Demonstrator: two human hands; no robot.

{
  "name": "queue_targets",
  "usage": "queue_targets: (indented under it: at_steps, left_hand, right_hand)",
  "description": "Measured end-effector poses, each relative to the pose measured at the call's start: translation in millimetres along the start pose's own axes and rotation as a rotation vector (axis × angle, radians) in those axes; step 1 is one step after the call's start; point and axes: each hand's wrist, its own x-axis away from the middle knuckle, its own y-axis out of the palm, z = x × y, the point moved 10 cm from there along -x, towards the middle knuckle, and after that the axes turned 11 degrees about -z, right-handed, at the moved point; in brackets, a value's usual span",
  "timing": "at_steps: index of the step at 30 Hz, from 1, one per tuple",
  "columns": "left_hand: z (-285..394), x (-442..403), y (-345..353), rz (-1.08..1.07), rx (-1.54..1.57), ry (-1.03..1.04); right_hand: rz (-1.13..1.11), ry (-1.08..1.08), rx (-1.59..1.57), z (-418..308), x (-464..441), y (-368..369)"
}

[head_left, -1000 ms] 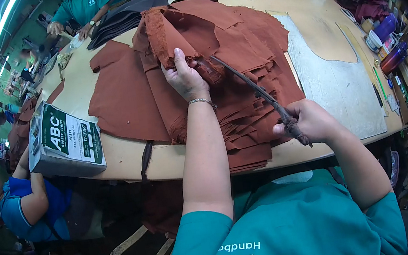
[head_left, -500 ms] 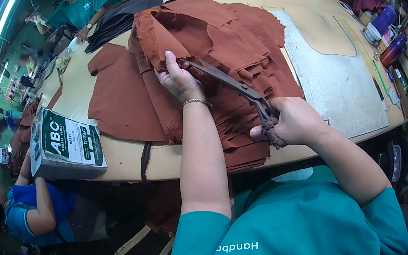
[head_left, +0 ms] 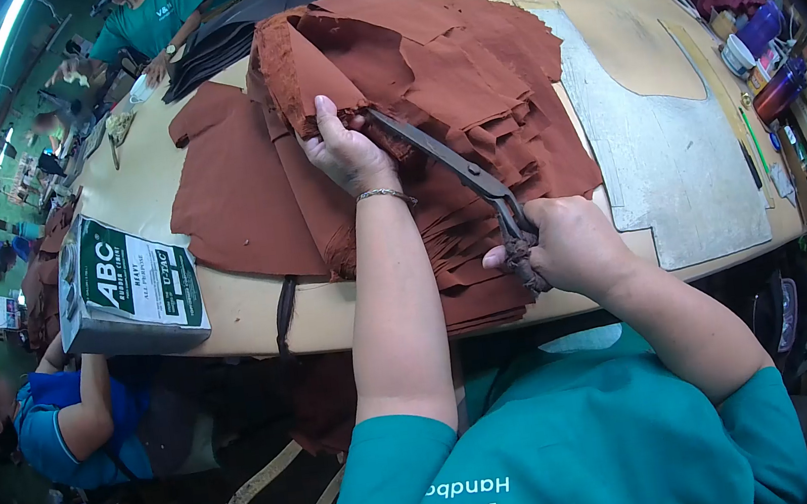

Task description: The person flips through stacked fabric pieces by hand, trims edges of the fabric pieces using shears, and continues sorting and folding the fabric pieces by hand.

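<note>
A thick pile of rust-brown fabric lies on the table, its edges frayed and layered. My left hand grips a folded-over stack of the fabric's layers, thumb on top. Large dark metal scissors with cloth-wrapped handles are in my right hand, fingers through and around the handles. The blades point up and left, their tips at the fabric edge beside my left fingers. The blades look nearly closed; how much fabric sits between them is hidden.
On the left stands a rubber cement can. A pale pattern sheet lies to the right, near a purple bottle and a red flask. Dark folded material is at the back. Co-workers sit or stand around the table.
The scissors and my right hand have shifted slightly left, and the handles have drawn closer together. My left hand keeps its hold on the fabric. The view has tilted a little.
</note>
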Motion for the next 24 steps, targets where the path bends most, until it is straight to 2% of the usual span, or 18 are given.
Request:
queue_targets:
  at_steps: [5,8,11,14,17,20,24]
  left_hand:
    - [4,2,-1,0.044,-0.032,0.009]
    - [3,1,-1,0.007,-0.038,-0.022]
    - [1,3,-4,0.048,-0.072,-0.068]
    - [0,-1,-4,-0.001,-0.093,-0.057]
    - [-4,-4,-8,-0.015,-0.094,-0.054]
    - [-1,-4,-8,-0.003,-0.113,-0.033]
    - [-3,-5,-9,-0.008,-0.103,-0.039]
  right_hand:
    - [-0.003,-0.001,-0.123,7,-1,9]
    - [0.013,-0.04,-0.09,1,0,10]
    - [-0.02,0.007,-0.146,4,-1,18]
    - [0.029,-0.068,-0.046,-7,-1,14]
    - [0.048,-0.022,-0.083,-5,-6,16]
    - [-0.037,0.028,-0.087,-8,-10,14]
    - [-0.041,-0.033,-0.068,-13,-14,12]
